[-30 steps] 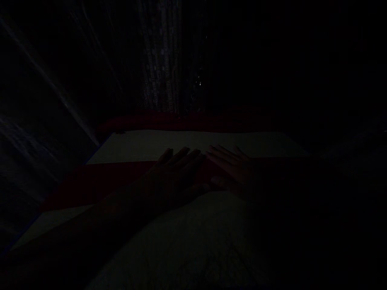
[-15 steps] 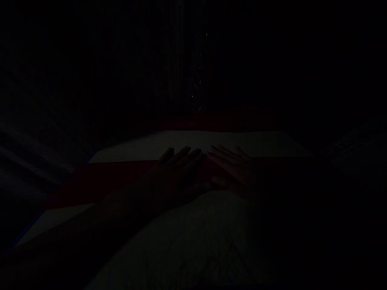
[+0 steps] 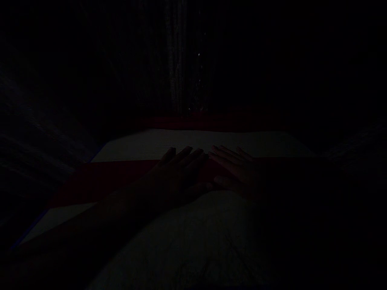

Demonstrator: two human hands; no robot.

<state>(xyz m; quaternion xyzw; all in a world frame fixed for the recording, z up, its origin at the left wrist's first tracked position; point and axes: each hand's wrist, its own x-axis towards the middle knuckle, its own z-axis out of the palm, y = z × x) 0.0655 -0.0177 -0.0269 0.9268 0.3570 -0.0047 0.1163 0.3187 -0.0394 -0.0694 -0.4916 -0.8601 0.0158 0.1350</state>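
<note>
Very little light falls on the scene. A cloth (image 3: 102, 181) with wide red and pale stripes spreads flat under both hands. My left hand (image 3: 175, 173) lies palm down across a red stripe, its fingers stretched out to the far pale stripe (image 3: 181, 139). To its right, my right hand (image 3: 237, 167) also rests palm down with fingers apart, its tips angled toward the left hand. The thumbs point at each other with a small gap between them. Neither hand holds anything. Darkness hides my right forearm.
A thin blue edge (image 3: 30, 229) runs along the cloth's left side. Beyond the far red band hangs a dim, vertical streaked surface (image 3: 175, 60) with small glints. Grey streaks (image 3: 33, 117) show faintly at the left; the right side is almost black.
Both hands hold nearly the same pose on the cloth. The view has shifted slightly, so the cloth's left edge and the far glints sit a little differently.
</note>
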